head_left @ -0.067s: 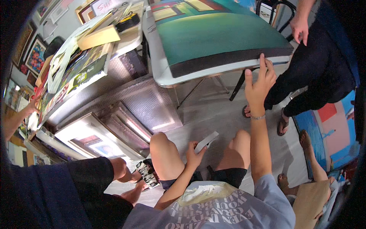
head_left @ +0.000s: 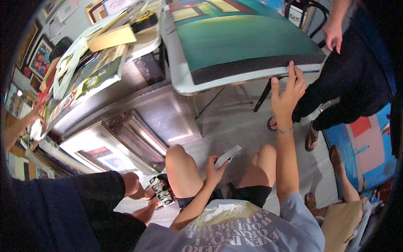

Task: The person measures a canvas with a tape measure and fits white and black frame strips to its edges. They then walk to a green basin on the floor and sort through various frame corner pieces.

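Note:
A large painted canvas (head_left: 247, 44), mostly green with a dark side edge, lies on a white folding table (head_left: 184, 86) ahead of me. My right hand (head_left: 289, 94) is raised at its near right corner, fingers apart, the index fingertip at the dark edge. Whether it presses on the canvas or only hovers, I cannot tell. My left hand (head_left: 215, 171) is low between my knees, closed around a flat white strip (head_left: 228, 156). The strip's material is unclear, and a small dark bit shows by the fingers.
Bubble-wrapped frames (head_left: 176, 113) and a white frame (head_left: 79, 145) lean below a cluttered table at left. A tape measure (head_left: 145, 22) lies up there. One person (head_left: 352, 75) stands at right, another (head_left: 71, 206) is close at left. A colourful painting (head_left: 363, 147) rests at far right.
The view has shifted slightly, so the table and canvas sit a little further right. Both hands keep nearly the same pose.

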A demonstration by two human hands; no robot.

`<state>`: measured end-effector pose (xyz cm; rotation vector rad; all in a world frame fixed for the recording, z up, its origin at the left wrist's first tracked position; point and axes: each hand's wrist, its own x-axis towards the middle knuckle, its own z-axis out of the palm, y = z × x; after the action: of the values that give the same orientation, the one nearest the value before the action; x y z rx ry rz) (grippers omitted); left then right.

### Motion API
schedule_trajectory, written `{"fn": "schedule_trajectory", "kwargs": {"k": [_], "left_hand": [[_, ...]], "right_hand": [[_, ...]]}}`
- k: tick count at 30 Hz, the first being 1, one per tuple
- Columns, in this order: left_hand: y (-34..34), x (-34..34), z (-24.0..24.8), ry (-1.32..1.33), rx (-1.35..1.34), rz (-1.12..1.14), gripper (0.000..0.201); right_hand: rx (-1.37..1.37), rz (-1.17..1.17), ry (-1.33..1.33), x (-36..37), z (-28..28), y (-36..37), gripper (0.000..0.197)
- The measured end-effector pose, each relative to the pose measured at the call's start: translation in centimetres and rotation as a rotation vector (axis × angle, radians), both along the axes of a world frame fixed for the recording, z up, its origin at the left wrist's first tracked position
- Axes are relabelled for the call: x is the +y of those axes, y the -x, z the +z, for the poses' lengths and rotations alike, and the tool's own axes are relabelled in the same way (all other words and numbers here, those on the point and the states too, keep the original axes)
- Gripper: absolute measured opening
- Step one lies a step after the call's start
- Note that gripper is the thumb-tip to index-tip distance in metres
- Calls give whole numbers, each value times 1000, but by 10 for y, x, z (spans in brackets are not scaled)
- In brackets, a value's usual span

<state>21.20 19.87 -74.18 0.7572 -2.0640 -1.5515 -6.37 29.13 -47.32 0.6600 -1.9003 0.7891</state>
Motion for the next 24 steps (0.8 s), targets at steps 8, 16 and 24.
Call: {"fn": "schedule_trajectory", "kwargs": {"k": [8,16,24], "left_hand": [[6,16,4,-75,-69,44,42],[8,29,8,-80,-162,-71,50],[2,30,11,-5,-25,-149,50]], "right_hand": [[111,96,-152,-42,-8,-46,77],[131,44,-127,-50,-16,-41,74],[100,93,-214,-38,-6,-46,66]]}}
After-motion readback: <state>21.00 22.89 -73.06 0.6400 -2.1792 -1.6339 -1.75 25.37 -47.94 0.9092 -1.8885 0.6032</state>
